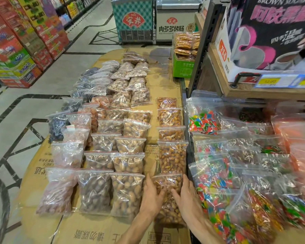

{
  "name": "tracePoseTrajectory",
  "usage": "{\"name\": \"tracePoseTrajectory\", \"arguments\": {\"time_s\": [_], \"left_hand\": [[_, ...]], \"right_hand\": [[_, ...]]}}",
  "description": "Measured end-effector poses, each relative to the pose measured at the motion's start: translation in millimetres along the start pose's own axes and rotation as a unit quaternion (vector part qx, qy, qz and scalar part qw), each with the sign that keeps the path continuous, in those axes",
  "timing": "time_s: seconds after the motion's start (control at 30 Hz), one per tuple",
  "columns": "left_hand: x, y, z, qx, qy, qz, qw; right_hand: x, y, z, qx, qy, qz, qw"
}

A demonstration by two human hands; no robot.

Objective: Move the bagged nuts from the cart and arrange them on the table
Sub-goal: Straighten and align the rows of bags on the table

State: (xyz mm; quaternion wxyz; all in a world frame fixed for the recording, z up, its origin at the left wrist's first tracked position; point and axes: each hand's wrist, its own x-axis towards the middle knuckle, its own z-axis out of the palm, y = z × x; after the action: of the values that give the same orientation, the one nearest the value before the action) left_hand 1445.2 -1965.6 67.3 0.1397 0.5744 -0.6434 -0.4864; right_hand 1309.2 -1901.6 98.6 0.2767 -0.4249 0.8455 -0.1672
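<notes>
Hands come first in our view: the left hand [152, 194] and the right hand [187, 194] lie a little apart on either side of one bag of nuts [167, 184], fingers fairly straight and pressed against its edges. We cannot tell whether any finger curls under the plastic. This bag lies flat on the cardboard-covered table [88, 231], at the near end of a column of similar orange-brown bags [172, 157] that runs away from us along the table's right edge; its top overlaps the foot of the next bag. Another bag of the same nuts [167, 213] lies partly beneath it, between the forearms.

Left of the hands we see rows of clear zip bags of brown nuts [127, 192], and further left paler pinkish ones [58, 191]. To the right, a heap of bagged multicoloured candy [217, 184] lies just beside the table.

Further off, darker bags [57, 125] line the left edge, and the rows continue to the table's far end. Beyond stand a green box of packaged biscuits [182, 66] and two freezer cabinets [136, 20].
</notes>
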Motion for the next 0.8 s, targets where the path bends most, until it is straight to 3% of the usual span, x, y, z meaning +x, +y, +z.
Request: {"name": "tracePoseTrajectory", "arguments": {"time_s": [0.2,0.33,0.57,0.8], "left_hand": [[7.3,-26.9,3.5,0.0,-0.023,-0.044,0.999],[-2.0,-17.6,0.4,0.0,-0.008,-0.011,1.0],[-6.9,20.4,-5.5,-0.028,0.05,0.112,0.992],[-1.5,25.3,-7.7,0.012,0.01,0.119,0.993]], "right_hand": [[5.5,3.7,4.8,-0.002,-0.049,0.039,0.998],[-1.5,3.9,-1.8,0.051,-0.051,0.026,0.997],[3.4,-1.9,-20.7,0.157,0.044,-0.006,0.987],[11.0,-3.4,-18.2,0.158,-0.01,-0.006,0.987]]}}
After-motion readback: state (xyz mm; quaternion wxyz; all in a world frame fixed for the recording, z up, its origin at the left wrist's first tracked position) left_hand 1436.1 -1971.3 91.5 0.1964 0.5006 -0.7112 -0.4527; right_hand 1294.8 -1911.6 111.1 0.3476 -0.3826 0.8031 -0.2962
